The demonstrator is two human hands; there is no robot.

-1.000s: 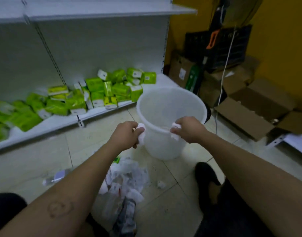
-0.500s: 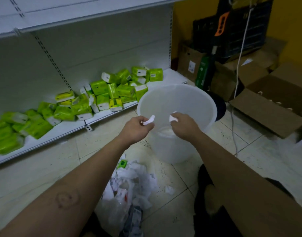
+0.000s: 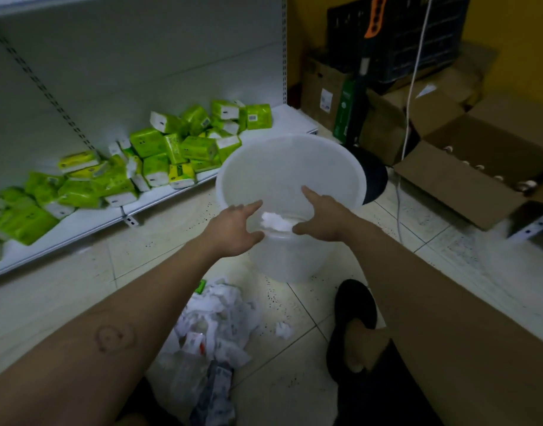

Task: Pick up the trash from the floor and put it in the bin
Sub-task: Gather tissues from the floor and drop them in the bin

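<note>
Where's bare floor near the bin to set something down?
Bare tile left of the bin, between shelf and trash pile, and right of it toward the cardboard box. Crowded on its near side: pile, crumpled wad, shoe.

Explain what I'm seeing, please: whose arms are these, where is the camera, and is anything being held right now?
There is no machine here: a person works with bare hands, and the single picture comes from a wide-angle camera worn on their head, looking forward and down. The left hand and right hand reach over the white plastic bin, fingers spread, holding nothing. Inside the bin, between the hands, shows a crumpled white paper wad. On the tiled floor nearer the person lie a pile of wrappers and paper and one small paper ball beside it, not yet picked up. At the left, green packs sit on the low shelf; cardboard boxes stand at the back right.
</note>
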